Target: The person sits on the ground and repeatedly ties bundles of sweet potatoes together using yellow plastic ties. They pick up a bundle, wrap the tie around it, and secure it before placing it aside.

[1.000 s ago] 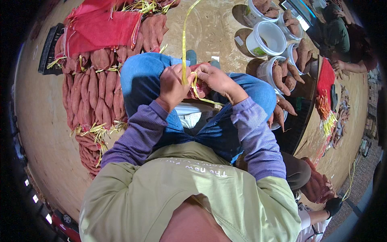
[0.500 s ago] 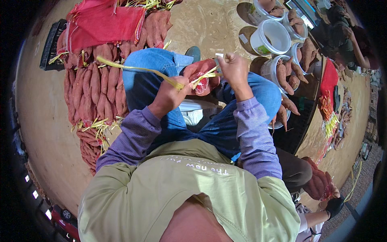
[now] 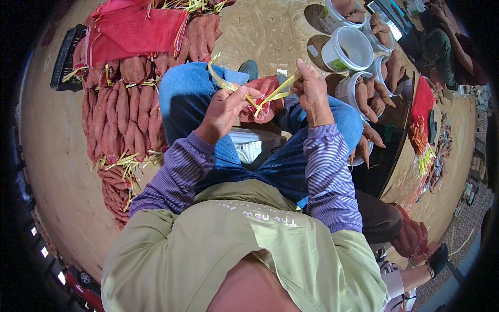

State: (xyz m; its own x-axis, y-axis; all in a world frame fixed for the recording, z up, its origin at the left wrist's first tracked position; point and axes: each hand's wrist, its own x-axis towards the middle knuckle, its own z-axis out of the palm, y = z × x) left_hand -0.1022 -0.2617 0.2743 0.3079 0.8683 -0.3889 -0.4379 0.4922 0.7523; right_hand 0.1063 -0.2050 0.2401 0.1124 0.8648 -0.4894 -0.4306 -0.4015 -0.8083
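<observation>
A red mesh bag of sweet potatoes [image 3: 266, 112] stands between my knees with its gathered mouth toward me. Round that mouth runs a yellow tie strip [image 3: 273, 95], crossed over itself. My left hand [image 3: 223, 110] pinches one end of the strip, and a loose tail curls up past the fingers. Up and to the right, my right hand [image 3: 313, 92] is closed on the other end, which is stretched taut from the bag. Below the bag is a pale bucket [image 3: 254, 136], partly hidden by my legs.
Filled bags of sweet potatoes [image 3: 122, 112] are stacked at left, with red mesh sacks [image 3: 136, 28] on top. A black crate [image 3: 67, 57] stands beside them. To the right are an empty white bucket [image 3: 340, 62] and several buckets of sweet potatoes [image 3: 349, 89]. A co-worker's hand [image 3: 439, 260] shows at lower right.
My hands have moved apart, the right one upward and rightward, drawing the strip into a V above the bag. The left-hand tail now points upward. The co-worker's hand at lower right has shifted.
</observation>
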